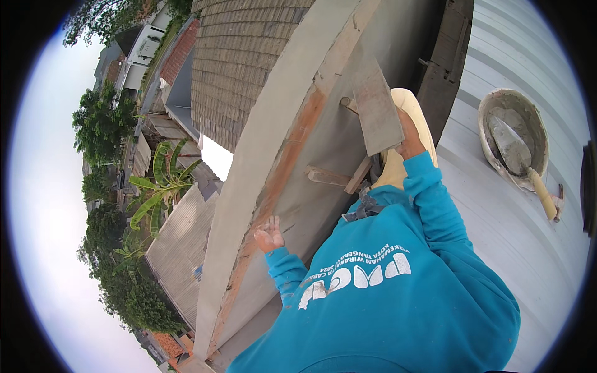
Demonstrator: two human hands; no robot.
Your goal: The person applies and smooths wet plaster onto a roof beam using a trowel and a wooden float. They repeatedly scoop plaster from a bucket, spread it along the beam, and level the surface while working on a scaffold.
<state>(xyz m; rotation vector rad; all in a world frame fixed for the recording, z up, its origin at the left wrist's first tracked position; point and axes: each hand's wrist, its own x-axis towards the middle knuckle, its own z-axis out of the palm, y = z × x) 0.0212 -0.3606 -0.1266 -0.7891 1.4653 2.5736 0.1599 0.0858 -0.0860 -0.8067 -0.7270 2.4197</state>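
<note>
My right hand (410, 137) is closed on a long, flat plastering float (378, 115), gripping it from behind. The float's broad grey face, smeared with mortar, is held up beside the inner side of a grey plastered wall (354, 146). Whether its far end touches the wall I cannot tell. A long wooden batten (298, 127) runs along the wall's top edge. My left hand (269, 235) is at that batten, palm up with the fingers apart, and holds nothing.
On the ribbed metal roof (491, 233) to the right stands a mortar-crusted bucket (540, 133) with a pointed trowel (511, 146) in it. Short wooden braces (328, 176) jut out near my legs. Beyond the wall, tiled roofs (239, 68) and a banana plant (163, 183) lie lower down.
</note>
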